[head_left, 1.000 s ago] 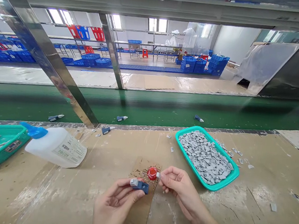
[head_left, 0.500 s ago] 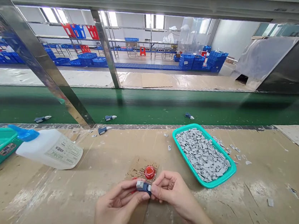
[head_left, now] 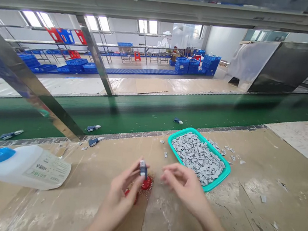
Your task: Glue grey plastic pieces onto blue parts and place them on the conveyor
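Observation:
My left hand (head_left: 126, 190) pinches a small blue-and-grey plastic part (head_left: 143, 168) and holds it upright above a red cap (head_left: 146, 182) that sits on a cardboard scrap (head_left: 131, 220). My right hand (head_left: 183, 185) hovers just right of the part, fingers loosely curled and apart, with nothing in them. A teal tray (head_left: 227, 172) heaped with several small grey pieces lies close to the right hand, up and to its right.
A white glue bottle (head_left: 30, 166) with a blue nozzle lies on its side at left. The green conveyor belt (head_left: 149, 111) carries a few blue-grey parts (head_left: 178, 121) behind the bench. Loose grey pieces (head_left: 230, 151) are scattered by the tray. A slanted steel post (head_left: 31, 90) stands at left.
My right hand has let go of the part and drawn away to the right. My left hand has lifted the part upward. The view has shifted to the right.

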Available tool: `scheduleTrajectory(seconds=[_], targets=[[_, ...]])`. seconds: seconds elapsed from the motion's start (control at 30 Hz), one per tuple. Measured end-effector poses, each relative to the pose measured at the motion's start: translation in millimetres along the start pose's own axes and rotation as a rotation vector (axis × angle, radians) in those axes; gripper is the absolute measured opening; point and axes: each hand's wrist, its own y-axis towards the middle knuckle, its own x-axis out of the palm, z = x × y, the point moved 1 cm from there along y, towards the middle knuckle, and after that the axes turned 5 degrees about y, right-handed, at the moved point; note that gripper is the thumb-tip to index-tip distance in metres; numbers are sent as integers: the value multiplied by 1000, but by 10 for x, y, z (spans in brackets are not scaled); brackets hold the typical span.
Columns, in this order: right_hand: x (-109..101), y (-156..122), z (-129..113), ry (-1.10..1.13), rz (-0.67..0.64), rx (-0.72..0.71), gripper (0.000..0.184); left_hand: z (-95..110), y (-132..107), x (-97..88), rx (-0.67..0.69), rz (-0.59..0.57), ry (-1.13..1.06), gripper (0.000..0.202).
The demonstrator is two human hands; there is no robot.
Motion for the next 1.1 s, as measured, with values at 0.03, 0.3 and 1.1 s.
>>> scheduleTrajectory(seconds=[0.03, 0.3, 1.1], targets=[[-146, 29, -4, -139, 163, -63, 28, 10, 120, -47, 59, 38, 73, 47], [-651, 295, 215, -911, 417, -183, 19, -183, 1506, -353, 331, 121, 681, 39], [-548, 362, 230, -667, 493, -212, 18, -231, 2727, 577, 314, -199, 553, 29]])
